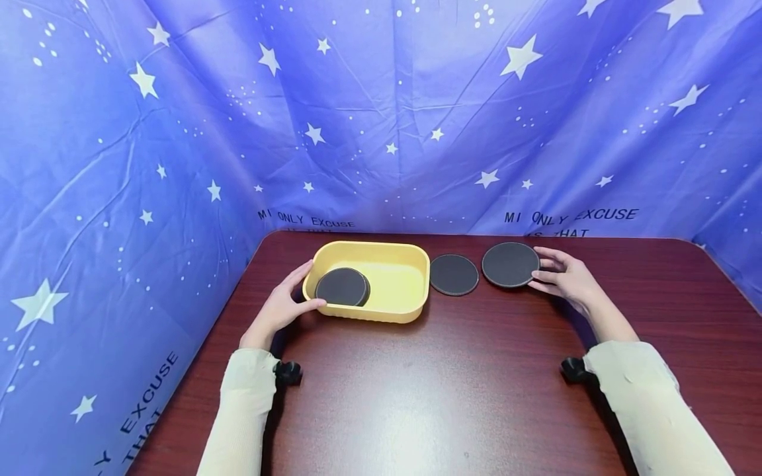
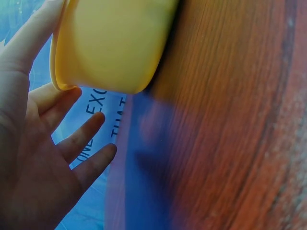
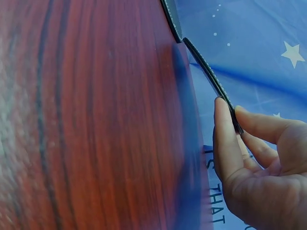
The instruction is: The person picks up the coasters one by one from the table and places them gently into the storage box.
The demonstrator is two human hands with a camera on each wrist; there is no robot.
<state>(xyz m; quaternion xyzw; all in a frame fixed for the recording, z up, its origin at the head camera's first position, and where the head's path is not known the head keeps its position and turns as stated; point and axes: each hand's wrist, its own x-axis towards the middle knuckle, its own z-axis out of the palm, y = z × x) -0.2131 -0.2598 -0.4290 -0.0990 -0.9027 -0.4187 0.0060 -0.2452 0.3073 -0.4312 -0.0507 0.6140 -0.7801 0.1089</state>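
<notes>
A yellow rectangular bin (image 1: 393,277) with rounded corners stands on the table, and inside it at the left lies a black round coaster (image 1: 342,287). At the bin's left end my left hand (image 1: 278,305) grips the rim with thumb and index finger; in the left wrist view the other fingers spread beside its wall. My right hand (image 1: 565,277) pinches the right edge of another stitched black coaster (image 1: 508,264). The right wrist view shows this coaster (image 3: 211,74) edge-on, tilted above the table. Between it and the bin lies a further black coaster (image 1: 454,274).
The dark red wood-grain table (image 1: 428,390) ends at its back edge just behind the bin and coasters. A blue star-printed curtain (image 1: 405,119) hangs behind and along the left side. Each wrist wears a black camera mount (image 1: 288,373).
</notes>
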